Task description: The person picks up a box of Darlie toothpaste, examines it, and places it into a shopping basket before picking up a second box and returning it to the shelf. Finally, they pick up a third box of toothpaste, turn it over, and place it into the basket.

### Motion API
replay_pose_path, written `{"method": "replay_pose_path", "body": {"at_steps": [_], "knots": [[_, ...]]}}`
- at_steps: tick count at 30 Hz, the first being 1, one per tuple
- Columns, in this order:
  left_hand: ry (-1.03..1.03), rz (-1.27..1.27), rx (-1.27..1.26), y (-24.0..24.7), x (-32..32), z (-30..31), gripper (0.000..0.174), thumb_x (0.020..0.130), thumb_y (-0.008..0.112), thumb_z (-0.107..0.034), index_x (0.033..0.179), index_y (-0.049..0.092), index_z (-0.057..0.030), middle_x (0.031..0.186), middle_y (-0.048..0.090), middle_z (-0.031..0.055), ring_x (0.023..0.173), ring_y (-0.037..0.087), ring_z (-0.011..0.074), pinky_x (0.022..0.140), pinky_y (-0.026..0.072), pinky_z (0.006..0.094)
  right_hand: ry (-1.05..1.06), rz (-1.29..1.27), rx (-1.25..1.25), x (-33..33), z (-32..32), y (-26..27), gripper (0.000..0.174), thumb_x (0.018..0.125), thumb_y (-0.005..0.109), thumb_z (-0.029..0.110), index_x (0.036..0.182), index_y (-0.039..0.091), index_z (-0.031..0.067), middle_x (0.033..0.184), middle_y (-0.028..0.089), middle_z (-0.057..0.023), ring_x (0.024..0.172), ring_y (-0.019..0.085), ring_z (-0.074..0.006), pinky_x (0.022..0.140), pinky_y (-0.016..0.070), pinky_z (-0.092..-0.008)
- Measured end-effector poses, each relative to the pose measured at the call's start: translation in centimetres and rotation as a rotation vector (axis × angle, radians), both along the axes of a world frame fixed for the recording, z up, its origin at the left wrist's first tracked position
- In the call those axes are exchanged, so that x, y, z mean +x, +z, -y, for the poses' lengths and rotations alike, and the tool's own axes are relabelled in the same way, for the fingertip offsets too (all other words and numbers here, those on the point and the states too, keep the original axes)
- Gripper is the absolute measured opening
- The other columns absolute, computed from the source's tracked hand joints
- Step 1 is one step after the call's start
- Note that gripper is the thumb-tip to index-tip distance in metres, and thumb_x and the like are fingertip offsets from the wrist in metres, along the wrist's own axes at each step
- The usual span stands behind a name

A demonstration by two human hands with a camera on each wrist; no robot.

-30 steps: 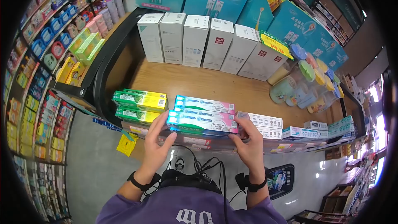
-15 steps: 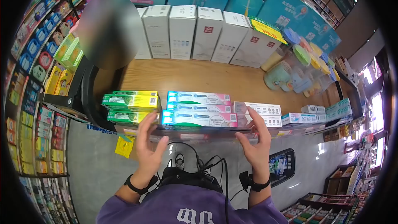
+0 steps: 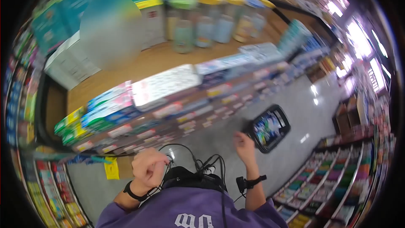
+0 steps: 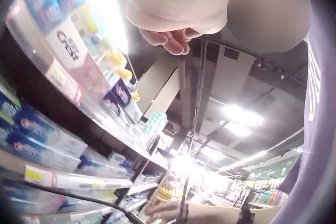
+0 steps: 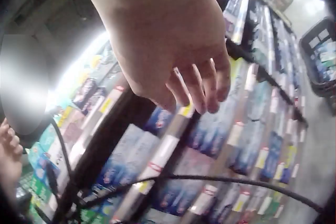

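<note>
Loosely curled and holding nothing, my left hand (image 3: 148, 166) is in front of my body, below the shelf edge. My right hand (image 3: 245, 145) hangs empty with relaxed fingers, left of and below the black basket (image 3: 288, 122), not touching it. Blue-and-pink boxes (image 3: 109, 103) lie on the shelf beside green-and-yellow boxes (image 3: 69, 124) and white boxes (image 3: 166, 86). In the right wrist view, the right hand (image 5: 173, 50) has fingers pointing down before rows of packages. The left wrist view shows the left hand (image 4: 181, 3) with bent fingers and nothing in them.
Jars with coloured lids (image 3: 204, 25) and tall white boxes (image 3: 71, 61) stand at the back of the wooden display top (image 3: 122, 69). Black cables (image 3: 181, 145) loop between the hands. More product shelves (image 3: 325, 181) are at the lower right. The head view is blurred.
Both hands have drawn back from the boxes at the shelf edge, which stay on the shelf. The head view has turned right, and the basket now appears higher in it.
</note>
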State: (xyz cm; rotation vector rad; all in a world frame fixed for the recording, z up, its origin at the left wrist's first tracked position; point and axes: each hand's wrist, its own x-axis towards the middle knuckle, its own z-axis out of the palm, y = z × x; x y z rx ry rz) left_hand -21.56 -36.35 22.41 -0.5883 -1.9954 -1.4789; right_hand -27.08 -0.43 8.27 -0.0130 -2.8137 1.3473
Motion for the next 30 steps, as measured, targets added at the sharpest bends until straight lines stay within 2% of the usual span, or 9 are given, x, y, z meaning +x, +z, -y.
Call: {"method": "replay_pose_path", "body": {"at_steps": [1,4,7,9,13,19,22,28,30], "knots": [[-0.063,0.077,-0.009,-0.4,-0.5,-2.1,0.017,0.089,0.055,0.007,0.102,0.064,0.0006,0.073,0.066,0.0115,0.059,0.061,0.0182,0.054,0.0471,0.0291,0.03,0.103,0.086,1.5,-2.5,-2.0,0.032,0.093,0.068,0.011,0.122,0.066,-0.0024,0.111,0.073,-0.0125,0.082,0.068,-0.0183,0.074,0.0568,-0.0331],[-0.175,0.269,0.051,-2.2,-1.5,-8.8,0.014,0.095,0.056,0.005,0.104,0.066,0.0031,0.073,0.066,0.0115,0.062,0.062,0.0153,0.057,0.0488,0.0271,-0.05,0.428,-0.423,5.9,-8.8,-9.3,0.037,0.093,0.068,0.019,0.122,0.066,-0.0036,0.107,0.074,-0.0127,0.081,0.069,-0.0196,0.075,0.0565,-0.0348],[-0.295,0.415,0.059,-2.0,-2.8,-14.1,0.016,0.093,0.058,0.007,0.103,0.07,0.0027,0.074,0.068,0.0097,0.065,0.066,0.0152,0.059,0.0498,0.0265,-0.189,0.496,-0.337,10.0,-13.9,-13.4,0.039,0.094,0.066,0.022,0.125,0.066,-0.002,0.105,0.073,-0.0106,0.084,0.069,-0.0185,0.074,0.0539,-0.0313],[-0.359,0.435,-0.005,-1.8,-3.4,-16.8,0.016,0.094,0.058,0.006,0.103,0.07,0.0026,0.074,0.069,0.0092,0.065,0.066,0.0151,0.059,0.0501,0.0265,-0.329,0.616,-0.501,12.2,-16.6,-15.6,0.042,0.094,0.065,0.023,0.128,0.064,-0.0016,0.105,0.074,-0.0107,0.084,0.07,-0.0191,0.074,0.0544,-0.0319],[-0.408,0.515,-0.07,-2.5,-4.7,-20.7,0.015,0.095,0.058,0.003,0.103,0.07,0.0026,0.075,0.069,0.0089,0.065,0.066,0.0149,0.06,0.0506,0.0267,-0.492,0.684,-0.58,14.1,-20.7,-18.4,0.041,0.095,0.065,0.026,0.127,0.065,-0.0006,0.106,0.074,-0.0113,0.084,0.07,-0.0203,0.074,0.0555,-0.0334],[-0.434,0.759,0.111,-4.2,-9.0,-26.2,0.028,0.097,0.058,0.0,0.124,0.061,0.0015,0.075,0.066,0.0056,0.069,0.063,0.0123,0.066,0.0497,0.0263,-0.646,0.7,-0.846,12.4,-24.4,-18.4,0.034,0.098,0.062,0.026,0.122,0.066,0.0021,0.105,0.074,-0.0103,0.086,0.071,-0.0218,0.075,0.0562,-0.0346],[-0.472,0.787,0.092,-5.1,-12.3,-28.7,0.035,0.097,0.059,-0.001,0.132,0.055,0.0011,0.075,0.064,0.0043,0.07,0.062,0.0114,0.068,0.0488,0.0261,-0.657,0.701,-0.819,9.9,-27.2,-18.3,0.033,0.099,0.062,0.025,0.122,0.066,0.0028,0.104,0.073,-0.0094,0.087,0.071,-0.0215,0.076,0.0562,-0.0345],[-0.54,0.803,0.095,-7.4,-19.8,-34.4,0.022,0.096,0.06,-0.003,0.117,0.067,0.0001,0.076,0.067,0.0059,0.068,0.063,0.0119,0.066,0.0494,0.026,-0.723,0.767,-0.674,5.4,-34.0,-21.4,0.03,0.098,0.061,0.022,0.12,0.067,0.0025,0.1,0.074,-0.009,0.079,0.072,-0.0203,0.069,0.0567,-0.0341],[-0.555,0.814,0.08,-7.9,-21.8,-36.0,0.02,0.096,0.06,-0.003,0.113,0.069,0.0005,0.076,0.067,0.0062,0.068,0.064,0.0121,0.065,0.0498,0.0262,-0.7,0.78,-0.5,4.7,-36.6,-24.1,0.028,0.097,0.062,0.022,0.116,0.069,0.0024,0.095,0.075,-0.0091,0.075,0.072,-0.0195,0.065,0.0564,-0.0339]]}}
